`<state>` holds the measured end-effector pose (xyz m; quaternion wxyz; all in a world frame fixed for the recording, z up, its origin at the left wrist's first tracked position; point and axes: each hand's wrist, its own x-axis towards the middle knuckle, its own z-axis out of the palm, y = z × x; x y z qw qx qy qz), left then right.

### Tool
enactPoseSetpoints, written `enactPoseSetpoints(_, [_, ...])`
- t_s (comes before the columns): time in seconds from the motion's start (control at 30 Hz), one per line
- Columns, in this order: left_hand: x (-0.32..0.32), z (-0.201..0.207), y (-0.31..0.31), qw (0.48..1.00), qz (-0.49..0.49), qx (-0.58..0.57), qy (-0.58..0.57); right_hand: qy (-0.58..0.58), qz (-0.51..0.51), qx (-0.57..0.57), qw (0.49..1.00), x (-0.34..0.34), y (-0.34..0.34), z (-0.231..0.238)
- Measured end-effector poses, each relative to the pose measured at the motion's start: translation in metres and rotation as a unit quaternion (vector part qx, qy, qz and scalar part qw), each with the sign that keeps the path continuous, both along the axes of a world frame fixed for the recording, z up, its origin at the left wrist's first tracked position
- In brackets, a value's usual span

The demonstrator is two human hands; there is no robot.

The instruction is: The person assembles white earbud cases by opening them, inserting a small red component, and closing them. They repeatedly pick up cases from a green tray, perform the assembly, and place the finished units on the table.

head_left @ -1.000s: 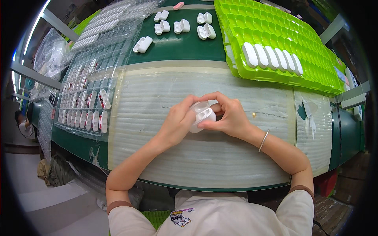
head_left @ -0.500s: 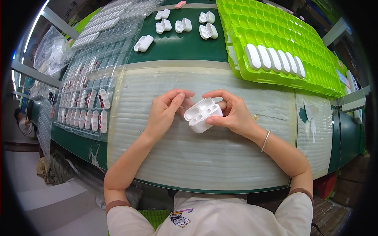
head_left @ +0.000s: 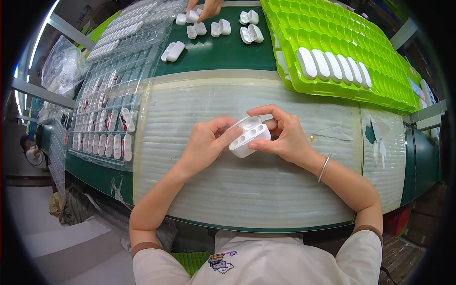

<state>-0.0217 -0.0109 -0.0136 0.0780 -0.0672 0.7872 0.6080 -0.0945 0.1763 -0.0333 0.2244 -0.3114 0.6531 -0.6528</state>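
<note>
Over the middle of the padded mat, a white earbud charging case [head_left: 248, 144] with its lid flipped up is held between both hands. My right hand [head_left: 280, 133] grips the body from the right, thumb on the near side and fingers behind. My left hand [head_left: 209, 142] pinches the lid's left end, its thumb over the inside of the lid and its fingers partly hidden behind. The earbud hollows inside the case face up. A thin bangle [head_left: 324, 167] circles my right wrist.
A green tray [head_left: 327, 88] with several closed white cases stands back right. Several open cases [head_left: 224, 27] stand on the green table, where another person's hand [head_left: 210, 8] reaches in. A clear tray [head_left: 76, 156] at left holds white parts with red bits. The padded mat [head_left: 256, 199] lies nearest me.
My left hand has moved right and closed onto the case's lid. Another person's hand has come in at the top, by the far cases. My right hand keeps its hold.
</note>
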Motion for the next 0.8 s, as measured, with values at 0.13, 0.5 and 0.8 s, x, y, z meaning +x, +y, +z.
enactPoseSetpoints(0.13, [0.001, -0.004, 0.002, 1.0, 0.002, -0.002, 0.026, 0.063, -0.011, -0.002, 0.998, 0.002, 0.0, -0.001])
enactPoseSetpoints(0.5, [0.001, -0.012, -0.001, 0.999, -0.033, -0.01, 0.022, 0.295, -0.085, 0.01, 0.952, 0.009, -0.003, -0.008])
enactPoseSetpoints(0.8, [0.0, -0.003, -0.006, 0.987, 0.004, 0.162, 0.0, 0.027, -0.031, 0.0, 0.999, 0.004, 0.003, 0.004])
